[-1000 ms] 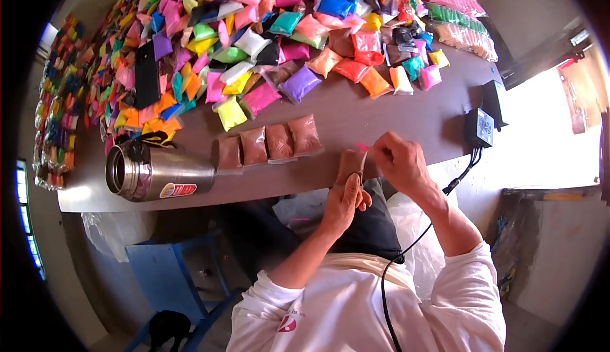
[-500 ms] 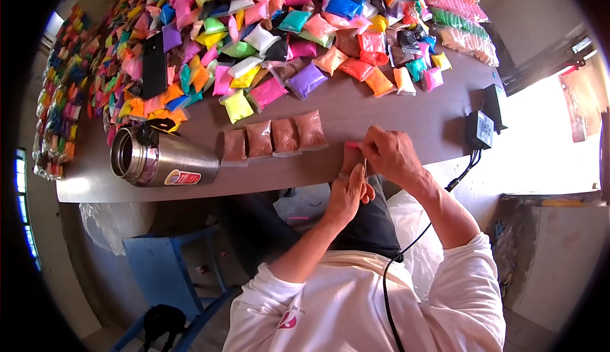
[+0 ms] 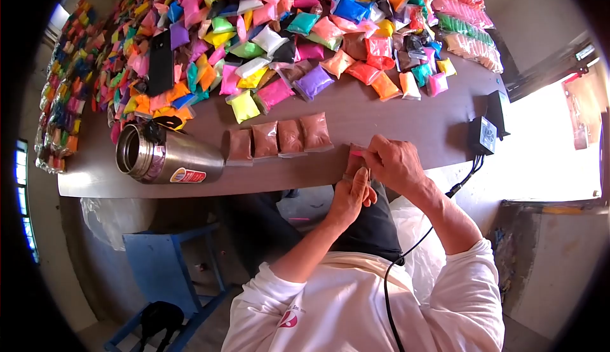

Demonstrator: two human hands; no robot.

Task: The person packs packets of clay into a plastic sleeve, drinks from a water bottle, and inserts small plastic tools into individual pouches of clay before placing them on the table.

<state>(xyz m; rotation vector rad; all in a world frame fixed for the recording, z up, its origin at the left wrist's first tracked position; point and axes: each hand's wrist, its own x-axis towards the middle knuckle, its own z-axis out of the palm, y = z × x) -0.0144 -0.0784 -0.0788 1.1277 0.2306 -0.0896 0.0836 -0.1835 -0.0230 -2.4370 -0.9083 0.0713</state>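
A small clear packet filled with brown material [image 3: 354, 163], with a pink strip near its top, lies at the table's front edge. My left hand [image 3: 351, 199] is closed on its lower end, thumb on top. At the packet's upper right side, my right hand [image 3: 396, 166] is closed, its fingertips pinching beside the pink strip. My knuckles partly hide the packet. Left of my hands is a row of several similar brown packets [image 3: 290, 137] lying flat. A steel flask [image 3: 190, 155] without a lid lies on its side beyond them.
A heap of small colourful packets [image 3: 279, 40] covers the back of the table [image 3: 419, 120], with a black phone [image 3: 161, 65] on it. At the right edge sits a small black box with cables [image 3: 483, 136]. A blue chair [image 3: 159, 266] stands below left.
The view has shifted slightly, so the table's things appear a little further right and lower. My right hand has moved slightly towards me; both hands keep their hold on the brown packet.
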